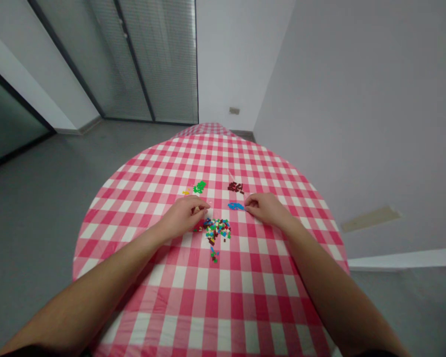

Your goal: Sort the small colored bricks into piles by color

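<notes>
A mixed heap of tiny coloured pieces (217, 230) lies mid-table on a red-and-white checked cloth (208, 297). Around it are sorted groups: green pieces (199, 187), a few yellow ones (186, 191), dark red ones (236, 187) and blue ones (236, 206). My left hand (184, 214) rests just left of the heap with fingers curled and pinched together; whether a piece is between them is too small to tell. My right hand (266, 208) lies right of the blue group, fingertips touching its edge.
The round table's edge (78, 248) drops to grey floor on the left. A pale wall (357, 124) stands close on the right. Glass doors with blinds (152, 59) are at the back.
</notes>
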The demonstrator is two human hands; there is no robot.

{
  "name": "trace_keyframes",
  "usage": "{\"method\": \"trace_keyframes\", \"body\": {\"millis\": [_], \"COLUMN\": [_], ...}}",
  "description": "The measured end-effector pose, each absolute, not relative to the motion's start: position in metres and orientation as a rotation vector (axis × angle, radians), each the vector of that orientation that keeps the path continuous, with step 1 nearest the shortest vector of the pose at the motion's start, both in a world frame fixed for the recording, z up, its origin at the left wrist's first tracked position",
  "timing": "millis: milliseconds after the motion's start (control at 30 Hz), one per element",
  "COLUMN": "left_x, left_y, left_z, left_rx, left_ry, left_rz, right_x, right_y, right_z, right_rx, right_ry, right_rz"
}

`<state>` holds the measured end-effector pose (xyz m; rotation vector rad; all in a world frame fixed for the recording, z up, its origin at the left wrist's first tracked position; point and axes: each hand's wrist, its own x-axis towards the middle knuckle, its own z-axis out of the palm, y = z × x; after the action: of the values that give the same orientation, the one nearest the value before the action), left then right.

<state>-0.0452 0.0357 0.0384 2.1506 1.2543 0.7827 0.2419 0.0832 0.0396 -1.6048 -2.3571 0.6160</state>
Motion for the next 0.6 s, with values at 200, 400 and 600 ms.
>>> {"method": "trace_keyframes", "body": {"millis": [200, 400, 600], "left_x": [-0.056, -0.055, -0.05], "left_y": [0.044, 0.043, 0.041], "left_z": [0.04, 0.036, 0.033], "left_rx": [2.26, 2.348, 2.378], "left_ry": [1.227, 1.1, 1.071], "left_rz": [0.573, 0.352, 0.296], "right_x": [0.24, 0.237, 0.226], "right_y": [0.085, 0.084, 0.069], "right_z": [0.034, 0.034, 0.047], "right_rx": [-1.526, -1.473, -1.233], "right_ry": [-2.308, -2.278, -2.438], "right_rz": [0.653, 0.575, 0.709]}}
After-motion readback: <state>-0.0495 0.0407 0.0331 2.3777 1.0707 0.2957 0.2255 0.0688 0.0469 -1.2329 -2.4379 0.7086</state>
